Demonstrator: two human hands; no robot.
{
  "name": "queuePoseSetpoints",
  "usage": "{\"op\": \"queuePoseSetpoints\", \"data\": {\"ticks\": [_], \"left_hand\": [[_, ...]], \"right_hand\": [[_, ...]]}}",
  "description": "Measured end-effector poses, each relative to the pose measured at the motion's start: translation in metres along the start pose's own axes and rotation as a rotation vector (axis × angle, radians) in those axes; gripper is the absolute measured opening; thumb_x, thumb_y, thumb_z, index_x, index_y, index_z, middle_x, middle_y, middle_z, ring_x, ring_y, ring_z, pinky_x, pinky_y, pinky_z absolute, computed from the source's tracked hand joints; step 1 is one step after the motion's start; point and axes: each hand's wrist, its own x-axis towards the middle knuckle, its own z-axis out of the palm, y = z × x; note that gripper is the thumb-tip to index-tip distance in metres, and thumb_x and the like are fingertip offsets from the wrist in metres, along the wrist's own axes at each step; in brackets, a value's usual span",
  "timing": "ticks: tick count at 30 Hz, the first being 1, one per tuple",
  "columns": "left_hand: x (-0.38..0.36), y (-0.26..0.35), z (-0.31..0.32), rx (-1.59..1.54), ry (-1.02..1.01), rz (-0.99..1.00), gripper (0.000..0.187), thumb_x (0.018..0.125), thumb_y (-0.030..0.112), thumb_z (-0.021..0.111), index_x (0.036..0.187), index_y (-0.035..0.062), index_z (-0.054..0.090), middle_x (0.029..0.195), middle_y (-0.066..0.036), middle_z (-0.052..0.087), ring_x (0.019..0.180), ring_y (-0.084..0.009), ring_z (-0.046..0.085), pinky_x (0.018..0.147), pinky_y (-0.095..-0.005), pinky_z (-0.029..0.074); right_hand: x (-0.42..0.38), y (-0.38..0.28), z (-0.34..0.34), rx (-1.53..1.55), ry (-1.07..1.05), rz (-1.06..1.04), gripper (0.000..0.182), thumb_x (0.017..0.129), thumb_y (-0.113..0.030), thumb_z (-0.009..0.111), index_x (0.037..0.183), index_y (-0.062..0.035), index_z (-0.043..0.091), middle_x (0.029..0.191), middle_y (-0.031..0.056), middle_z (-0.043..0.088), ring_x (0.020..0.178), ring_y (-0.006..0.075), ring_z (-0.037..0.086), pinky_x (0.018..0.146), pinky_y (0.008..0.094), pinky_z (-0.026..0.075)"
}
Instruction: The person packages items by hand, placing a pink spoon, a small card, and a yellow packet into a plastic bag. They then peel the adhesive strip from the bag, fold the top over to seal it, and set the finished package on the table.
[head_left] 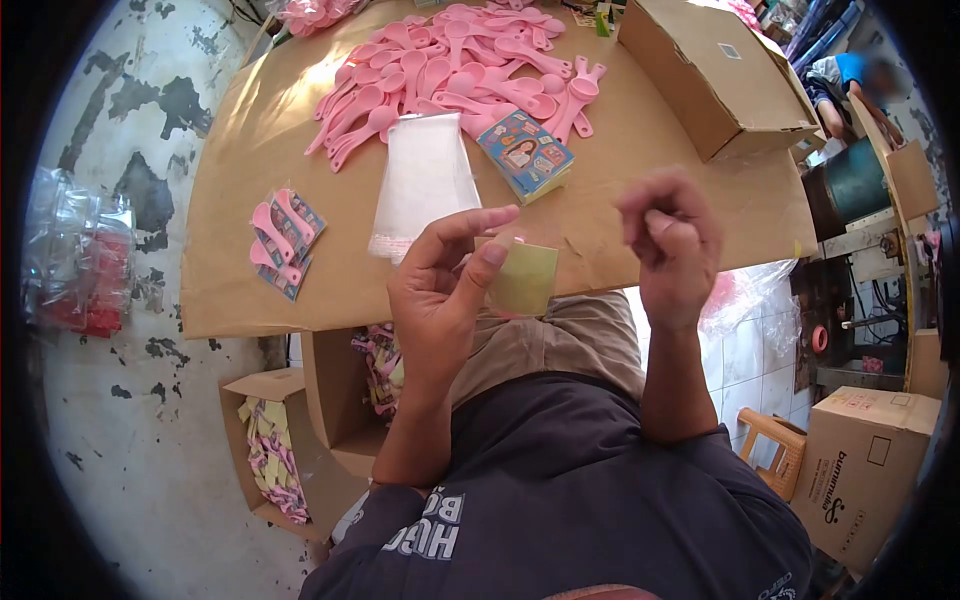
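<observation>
My left grip (440,275) is clamped on the edge of a yellow-green card (532,280) on the near side of the plastic bags (425,180), probably keeping its face clear; whether my blurred right grip (676,243), right of the bags, holds anything, I cannot tell.

Card (530,280) — paper, spoons (434,76) — smooth plastic

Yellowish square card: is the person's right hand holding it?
No, the left hand holds the card, while the right hand is raised apart from it.
</observation>
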Motion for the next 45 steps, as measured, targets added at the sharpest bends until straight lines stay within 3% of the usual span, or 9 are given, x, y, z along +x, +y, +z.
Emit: {"op": "queuePoseSetpoints", "data": {"ticks": [7,11,18,33,36,38,39,42,45], "left_hand": [[0.007,-0.004,-0.001,0.015,0.003,0.044,0.024,0.099,0.01,0.068,0.119,-0.0046,0.064,0.113,-0.014,0.072,0.097,-0.0143,0.07,0.082,-0.0275,0.058],[0.009,0.0,-0.004,-0.119,-0.085,-0.023,0.026,0.099,0.009,0.068,0.12,-0.0063,0.064,0.11,-0.015,0.074,0.095,-0.0143,0.071,0.08,-0.0268,0.059],[0.009,0.001,-0.009,-0.018,-0.008,-0.052,0.021,0.1,0.006,0.066,0.117,-0.0071,0.068,0.107,-0.015,0.076,0.096,-0.0131,0.071,0.084,-0.026,0.058],[-0.003,0.009,-0.029,-0.125,-0.062,0.225,0.006,0.099,0.0,0.061,0.096,-0.0031,0.066,0.088,-0.003,0.07,0.079,-0.0041,0.063,0.07,-0.0183,0.05],[-0.009,0.008,-0.032,-0.027,-0.047,0.158,0.007,0.097,-0.003,0.064,0.104,-0.0022,0.061,0.092,-0.004,0.07,0.084,-0.0074,0.067,0.073,-0.02,0.052],[-0.009,0.016,-0.02,-0.029,-0.049,0.087,0.027,0.095,-0.003,0.068,0.117,-0.0003,0.053,0.1,-0.009,0.071,0.091,-0.0107,0.07,0.074,-0.0225,0.055],[-0.009,0.023,-0.018,-0.17,-0.072,-0.033,0.057,0.089,-0.006,0.072,0.137,0.0022,0.042,0.106,-0.02,0.075,0.099,-0.0192,0.073,0.086,-0.0293,0.058],[-0.011,0.025,-0.023,-0.196,-0.166,-0.03,0.052,0.091,-0.006,0.07,0.139,-0.002,0.049,0.11,-0.02,0.074,0.103,-0.0204,0.072,0.09,-0.0314,0.058],[-0.014,0.02,-0.037,0.17,-0.326,0.006,0.041,0.092,-0.005,0.07,0.133,-0.0043,0.061,0.115,-0.018,0.074,0.107,-0.0213,0.071,0.092,-0.0324,0.057]], "right_hand": [[-0.007,0.016,0.016,-0.33,-0.205,0.259,0.015,0.096,-0.013,0.071,0.105,-0.001,0.069,0.086,-0.0034,0.064,0.063,-0.0004,0.046,0.055,0.0192,0.035],[-0.003,0.013,0.019,-0.099,-0.12,0.363,0.015,0.099,-0.011,0.07,0.107,0.0011,0.068,0.095,0.0022,0.07,0.083,0.0041,0.063,0.071,0.0203,0.049],[0.0,0.004,0.02,-0.025,-0.181,0.441,0.015,0.1,-0.009,0.068,0.11,0.0019,0.067,0.099,0.0043,0.071,0.092,0.0073,0.066,0.081,0.0237,0.052],[0.002,-0.003,0.027,-0.303,-0.377,-0.079,0.015,0.089,0.008,0.063,0.095,-0.0002,0.073,0.087,0.0017,0.062,0.077,0.005,0.055,0.063,0.0199,0.039],[-0.005,-0.009,0.034,-0.336,-0.373,0.06,0.008,0.088,0.004,0.068,0.093,-0.0016,0.07,0.083,-0.0001,0.059,0.076,0.0037,0.056,0.059,0.0181,0.036],[-0.012,0.001,0.036,-0.356,-0.263,0.119,0.02,0.087,0.006,0.072,0.103,-0.0028,0.064,0.088,-0.0003,0.06,0.074,0.0017,0.053,0.058,0.0167,0.036],[-0.014,0.001,0.042,-0.343,-0.288,0.115,0.02,0.087,0.006,0.072,0.103,-0.0028,0.064,0.088,-0.0003,0.06,0.074,0.0017,0.053,0.058,0.0167,0.036],[-0.015,0.002,0.049,-0.115,-0.136,-0.018,0.047,0.084,0.008,0.077,0.121,-0.0043,0.052,0.099,0.0001,0.058,0.069,0.0003,0.045,0.057,0.0174,0.038],[-0.017,0.0,0.046,-0.168,-0.208,-0.004,0.044,0.084,0.008,0.077,0.119,-0.0037,0.054,0.098,0.0,0.058,0.069,0.0003,0.045,0.057,0.0171,0.037]]}}
